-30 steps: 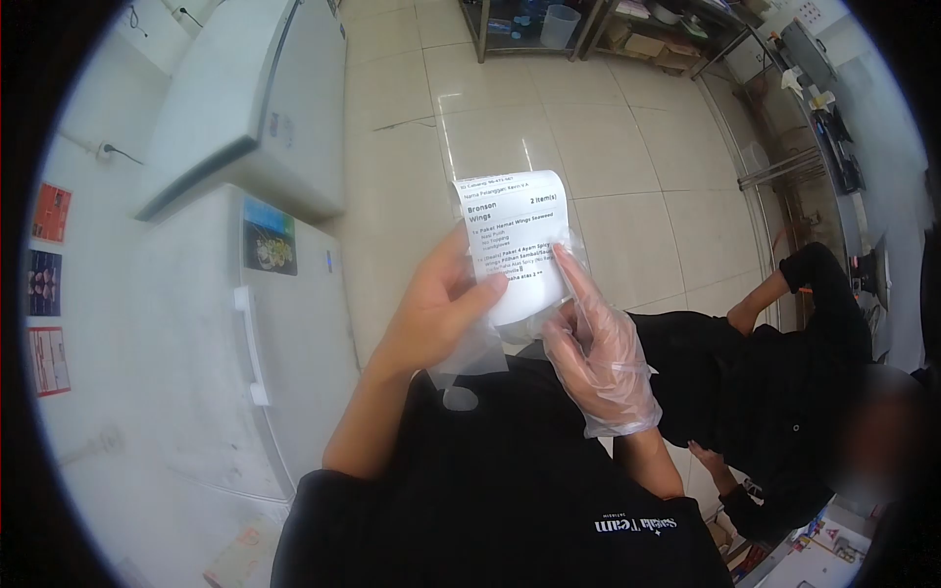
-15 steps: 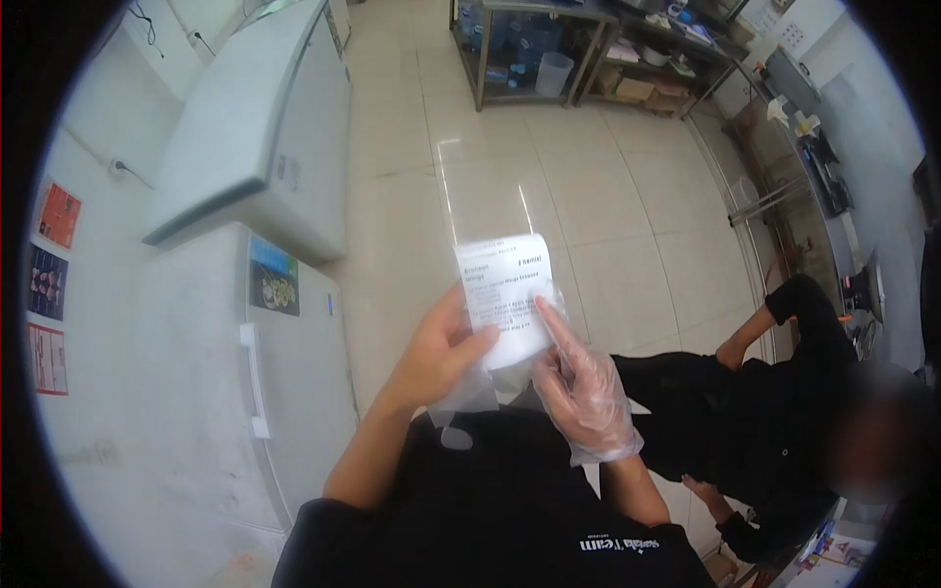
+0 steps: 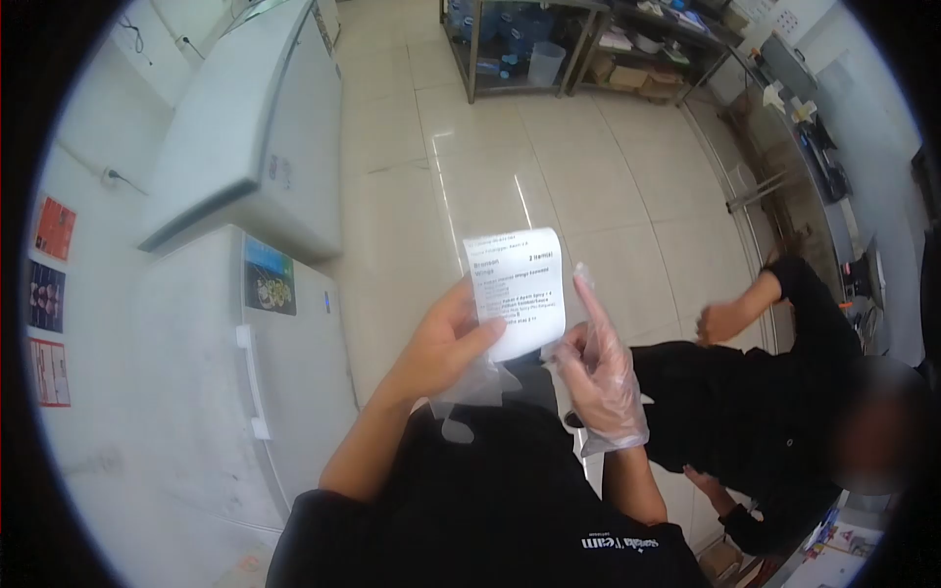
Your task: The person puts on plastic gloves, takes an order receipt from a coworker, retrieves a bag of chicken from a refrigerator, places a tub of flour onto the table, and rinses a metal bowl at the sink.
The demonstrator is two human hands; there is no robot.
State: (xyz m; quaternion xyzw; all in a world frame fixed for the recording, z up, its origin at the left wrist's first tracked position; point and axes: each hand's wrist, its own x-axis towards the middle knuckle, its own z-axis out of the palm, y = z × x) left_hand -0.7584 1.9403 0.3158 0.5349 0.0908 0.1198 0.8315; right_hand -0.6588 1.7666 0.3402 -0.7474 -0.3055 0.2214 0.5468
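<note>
My bare left hand [image 3: 453,338] is closed on a white printed receipt [image 3: 521,284], its thumb pressed across the lower left of the paper. The print faces me and reads "2 item(s)" near the top. Clear, crumpled plastic [image 3: 470,390], which looks like a loose disposable glove, hangs below the same hand. My right hand [image 3: 600,377] wears a clear plastic glove and is beside the receipt's lower right edge. Its index finger points up, apart from the paper, while the other fingers are partly curled. I see nothing held in it.
A white fridge [image 3: 186,392] and a chest freezer [image 3: 225,127] stand on my left. At right, close by, is a co-worker in black [image 3: 725,402], one hand [image 3: 725,321] raised. Metal shelving [image 3: 520,49] stands at the back, and a counter [image 3: 814,147] runs along the right.
My right index finger has lifted off the receipt and moved right. The receipt has shifted slightly right and up in my left hand. The co-worker's arm has come forward.
</note>
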